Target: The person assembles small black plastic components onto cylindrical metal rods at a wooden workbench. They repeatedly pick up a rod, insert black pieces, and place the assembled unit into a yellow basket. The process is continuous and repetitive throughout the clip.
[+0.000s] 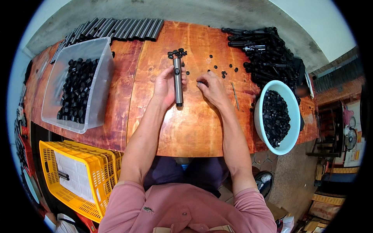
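My left hand is wrapped round a grey metal tube, which points away from me over the table. A small black oval fitting sits on the tube's side near its far end, and a black end shows at the near one. To the right, my right hand is closed, thumb and forefinger pinched on a small dark piece too tiny to name. Beyond the tube lies a cluster of small black caps. More black pieces are scattered past my right hand.
On the wooden table stand a clear bin of black caps at left and a light blue basin of small black parts at right. Metal tubes line the back; black parts are heaped far right. A yellow crate stands below left.
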The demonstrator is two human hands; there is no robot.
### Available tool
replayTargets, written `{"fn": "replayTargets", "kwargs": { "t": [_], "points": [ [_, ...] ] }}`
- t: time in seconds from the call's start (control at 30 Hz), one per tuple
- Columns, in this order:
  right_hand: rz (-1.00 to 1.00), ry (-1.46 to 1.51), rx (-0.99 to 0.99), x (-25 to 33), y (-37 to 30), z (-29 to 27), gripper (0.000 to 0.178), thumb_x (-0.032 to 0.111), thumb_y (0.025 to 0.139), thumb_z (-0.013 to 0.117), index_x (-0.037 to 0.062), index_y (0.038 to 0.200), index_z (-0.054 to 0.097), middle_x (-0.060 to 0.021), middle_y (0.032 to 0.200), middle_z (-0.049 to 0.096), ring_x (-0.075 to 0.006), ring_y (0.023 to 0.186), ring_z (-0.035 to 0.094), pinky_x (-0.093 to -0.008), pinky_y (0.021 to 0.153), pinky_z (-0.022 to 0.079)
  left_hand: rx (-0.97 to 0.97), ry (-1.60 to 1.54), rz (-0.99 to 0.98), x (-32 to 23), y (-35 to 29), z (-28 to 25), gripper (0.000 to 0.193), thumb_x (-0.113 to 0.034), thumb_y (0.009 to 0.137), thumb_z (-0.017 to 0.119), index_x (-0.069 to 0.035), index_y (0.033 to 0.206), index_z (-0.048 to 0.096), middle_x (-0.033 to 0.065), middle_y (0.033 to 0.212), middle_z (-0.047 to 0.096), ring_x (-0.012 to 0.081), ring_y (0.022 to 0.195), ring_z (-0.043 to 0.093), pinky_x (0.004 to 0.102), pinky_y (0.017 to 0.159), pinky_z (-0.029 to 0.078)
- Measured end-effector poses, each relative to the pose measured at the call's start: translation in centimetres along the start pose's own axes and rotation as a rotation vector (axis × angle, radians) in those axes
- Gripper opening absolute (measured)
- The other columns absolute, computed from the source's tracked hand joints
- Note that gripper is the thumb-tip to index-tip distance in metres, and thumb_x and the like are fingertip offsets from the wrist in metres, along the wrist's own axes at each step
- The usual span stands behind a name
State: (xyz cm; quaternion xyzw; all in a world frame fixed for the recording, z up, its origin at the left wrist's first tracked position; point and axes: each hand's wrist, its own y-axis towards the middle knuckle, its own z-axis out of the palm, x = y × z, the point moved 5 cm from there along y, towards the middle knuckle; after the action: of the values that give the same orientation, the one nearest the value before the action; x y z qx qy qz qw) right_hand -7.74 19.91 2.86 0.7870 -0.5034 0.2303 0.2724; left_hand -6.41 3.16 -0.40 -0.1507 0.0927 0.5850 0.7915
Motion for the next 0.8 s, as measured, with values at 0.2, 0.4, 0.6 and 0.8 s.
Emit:
{"fn": "replayTargets", "kwargs": {
  "t": [0.2,0.4,0.6,0.8],
  "points": [
    [0.046,-0.004,-0.022,-0.5,-0.2,-0.6,0.021,0.014,0.082,0.074,-0.0012,0.095,0.069,-0.0149,0.085,0.063,-0.0263,0.079,0.064,-0.0378,0.071,0.049,-0.044,0.022,0.013,0.0,0.2,-0.5,0.038,-0.028,0.100,0.049,-0.009,0.132,0.055,0.0071,0.096,0.061,0.0192,0.075,0.056,0.0319,0.071,0.047],
    [0.242,-0.093,0.126,-0.1,-0.5,-0.8,0.020,0.017,0.082,0.072,-0.0016,0.090,0.069,-0.0154,0.081,0.066,-0.0254,0.073,0.065,-0.0374,0.066,0.049,-0.045,0.135,0.021,0.0,0.3,-0.7,0.033,-0.035,0.099,0.051,-0.004,0.106,0.059,0.0075,0.086,0.060,0.0192,0.076,0.057,0.0312,0.070,0.046],
    [0.068,0.019,-0.050,-0.5,-0.5,-1.2,0.019,0.016,0.081,0.070,-0.0024,0.088,0.068,-0.0194,0.084,0.067,-0.0331,0.078,0.066,-0.0421,0.071,0.051,-0.109,0.182,0.065,-0.1,0.3,-0.4,0.024,-0.026,0.101,0.050,-0.004,0.108,0.057,0.0110,0.091,0.063,0.0241,0.086,0.064,0.0403,0.084,0.053],
    [0.095,0.006,0.020,0.5,-0.5,-1.1,0.020,0.012,0.081,0.070,-0.0021,0.095,0.069,-0.0186,0.089,0.066,-0.0320,0.084,0.065,-0.0413,0.074,0.051,-0.115,0.229,0.064,0.1,0.3,-0.3,0.022,-0.020,0.101,0.049,-0.005,0.117,0.054,0.0131,0.096,0.064,0.0278,0.094,0.066,0.0464,0.093,0.054]
  ]
}}
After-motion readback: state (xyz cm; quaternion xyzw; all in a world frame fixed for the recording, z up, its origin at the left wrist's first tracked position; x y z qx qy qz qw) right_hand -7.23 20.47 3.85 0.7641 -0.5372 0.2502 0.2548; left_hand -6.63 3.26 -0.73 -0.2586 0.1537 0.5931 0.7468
